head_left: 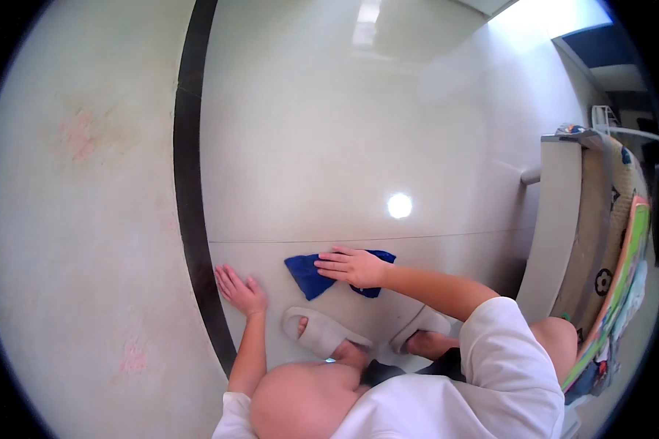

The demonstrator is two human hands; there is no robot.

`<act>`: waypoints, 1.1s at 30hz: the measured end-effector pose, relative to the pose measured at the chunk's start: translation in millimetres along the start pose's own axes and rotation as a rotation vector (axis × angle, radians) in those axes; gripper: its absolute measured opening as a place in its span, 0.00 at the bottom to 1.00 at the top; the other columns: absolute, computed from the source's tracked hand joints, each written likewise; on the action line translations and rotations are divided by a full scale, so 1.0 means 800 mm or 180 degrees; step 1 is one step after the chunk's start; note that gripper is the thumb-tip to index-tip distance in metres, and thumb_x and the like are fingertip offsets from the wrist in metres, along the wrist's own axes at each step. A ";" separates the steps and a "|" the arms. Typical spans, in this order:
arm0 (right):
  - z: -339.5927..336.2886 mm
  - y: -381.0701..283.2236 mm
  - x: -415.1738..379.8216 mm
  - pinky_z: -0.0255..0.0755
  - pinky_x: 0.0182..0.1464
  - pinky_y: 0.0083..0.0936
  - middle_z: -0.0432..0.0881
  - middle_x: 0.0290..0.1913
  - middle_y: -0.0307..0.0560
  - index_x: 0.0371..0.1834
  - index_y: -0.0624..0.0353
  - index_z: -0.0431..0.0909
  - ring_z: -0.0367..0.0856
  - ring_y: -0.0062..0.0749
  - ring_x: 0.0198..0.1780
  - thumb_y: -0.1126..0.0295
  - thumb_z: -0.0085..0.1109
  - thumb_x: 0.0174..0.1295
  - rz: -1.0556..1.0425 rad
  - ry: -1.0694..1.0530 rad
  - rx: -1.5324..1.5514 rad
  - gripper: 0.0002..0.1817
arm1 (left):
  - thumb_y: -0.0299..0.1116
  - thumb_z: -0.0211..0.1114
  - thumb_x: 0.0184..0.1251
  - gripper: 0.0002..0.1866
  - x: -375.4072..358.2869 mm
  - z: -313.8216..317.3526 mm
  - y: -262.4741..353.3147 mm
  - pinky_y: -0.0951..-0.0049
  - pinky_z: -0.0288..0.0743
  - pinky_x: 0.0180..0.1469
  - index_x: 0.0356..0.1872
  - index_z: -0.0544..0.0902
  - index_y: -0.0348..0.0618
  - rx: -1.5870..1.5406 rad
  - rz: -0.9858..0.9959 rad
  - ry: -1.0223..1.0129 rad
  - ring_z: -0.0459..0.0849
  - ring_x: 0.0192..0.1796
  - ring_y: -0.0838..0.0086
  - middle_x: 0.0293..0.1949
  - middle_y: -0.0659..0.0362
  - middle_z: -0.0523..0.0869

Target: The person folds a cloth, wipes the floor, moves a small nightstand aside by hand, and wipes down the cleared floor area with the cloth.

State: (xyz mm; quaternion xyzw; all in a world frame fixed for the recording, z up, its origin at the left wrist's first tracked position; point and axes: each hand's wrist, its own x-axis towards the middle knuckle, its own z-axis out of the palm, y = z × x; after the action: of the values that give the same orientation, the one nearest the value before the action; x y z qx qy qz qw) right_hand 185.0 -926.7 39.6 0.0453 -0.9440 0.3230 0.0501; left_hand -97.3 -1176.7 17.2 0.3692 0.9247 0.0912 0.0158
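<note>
A blue cloth point(311, 277) lies spread on the glossy pale floor point(307, 132), in front of my feet. My right hand point(353, 266) rests flat on top of it with fingers stretched out to the left, covering its middle. My left hand point(241, 293) is open, palm down on the floor close to the dark strip point(188, 146). Its fingertips reach almost to that strip's edge, and it holds nothing.
Two light slippers point(321, 335) are on my feet just behind the cloth. A bed or low couch with a pale side panel point(554, 219) and patterned cover stands at right. Beyond the dark strip is a pale surface with pinkish patches point(77, 135).
</note>
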 end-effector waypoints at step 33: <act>-0.226 0.140 -0.033 0.86 0.52 0.43 0.81 0.71 0.68 0.58 0.60 0.92 0.87 0.58 0.61 0.21 0.42 0.72 0.3660 -0.1635 -0.1705 0.50 | 0.49 0.54 0.76 0.41 -0.006 0.005 -0.008 0.42 0.45 0.87 0.85 0.63 0.36 0.0034 0.0133 0.0122 0.56 0.88 0.45 0.87 0.42 0.60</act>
State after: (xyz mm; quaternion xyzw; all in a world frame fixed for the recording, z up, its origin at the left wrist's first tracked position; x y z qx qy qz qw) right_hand 209.7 -725.7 110.7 -0.4020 -0.8474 0.0326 -0.3455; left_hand -97.4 -1183.8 12.3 0.3867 0.9174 0.0936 -0.0059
